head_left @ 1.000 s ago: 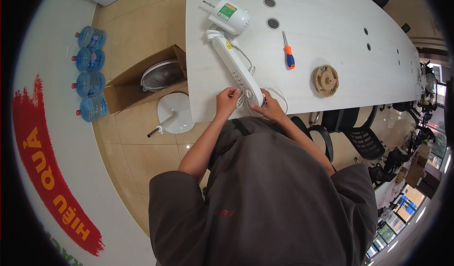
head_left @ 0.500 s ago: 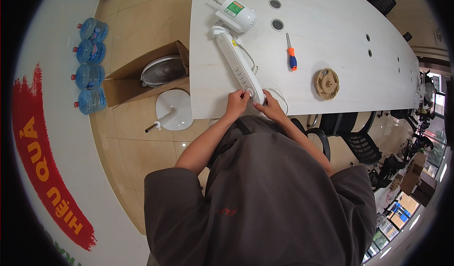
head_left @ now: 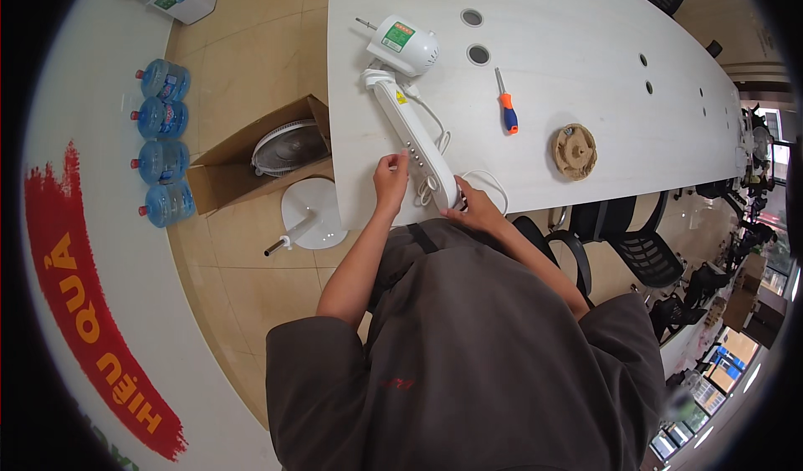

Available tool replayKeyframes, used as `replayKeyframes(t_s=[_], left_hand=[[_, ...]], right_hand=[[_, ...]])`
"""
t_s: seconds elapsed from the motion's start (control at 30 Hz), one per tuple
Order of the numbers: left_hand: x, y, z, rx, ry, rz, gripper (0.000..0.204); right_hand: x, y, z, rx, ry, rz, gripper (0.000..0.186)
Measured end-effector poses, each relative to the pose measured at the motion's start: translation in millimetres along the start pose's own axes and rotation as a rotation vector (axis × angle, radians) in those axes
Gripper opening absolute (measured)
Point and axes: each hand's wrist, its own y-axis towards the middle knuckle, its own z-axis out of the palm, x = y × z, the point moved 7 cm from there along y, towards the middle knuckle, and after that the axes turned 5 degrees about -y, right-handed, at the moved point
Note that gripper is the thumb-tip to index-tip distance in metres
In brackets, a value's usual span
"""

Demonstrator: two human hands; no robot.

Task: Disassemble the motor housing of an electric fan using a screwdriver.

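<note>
A white electric fan body lies across the table, its motor head at the far end with a bare metal shaft pointing left. Its long control column slants toward me, with a row of small buttons along its face. My right hand is closed round the column's near end. Beside the buttons, my left hand has its fingers drawn together; whatever they hold, if anything, is too small to make out. A white cord loops near my right hand.
An orange-and-blue screwdriver and a round brown moulded piece lie to the right on the white table. On the floor at left are a cardboard box with a fan grille, a white round stand base and several water bottles.
My left hand has left the column's near end and moved up and left to beside the buttons. My right hand stays at the near end. The whole view has shifted slightly.
</note>
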Motion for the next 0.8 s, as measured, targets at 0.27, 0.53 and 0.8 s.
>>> replayKeyframes(t_s=[0.27, 0.53, 0.8], left_hand=[[-32.1, -2.4, 24.5, 0.045, 0.161, -0.031, 0.094], [-13.2, 6.1, 21.7, 0.136, -0.014, 0.002, 0.060], [2.3, 4.4, -1.0, 0.117, -0.074, -0.085, 0.049]], right_hand=[[34.7, -14.2, 2.9, 0.167, -0.019, -0.230, 0.074], [18.9, -6.4, -15.7, 0.121, 0.174, -0.155, 0.058], [-65.2, -23.7, -111.7, -0.284, 0.371, 0.145, 0.022]])
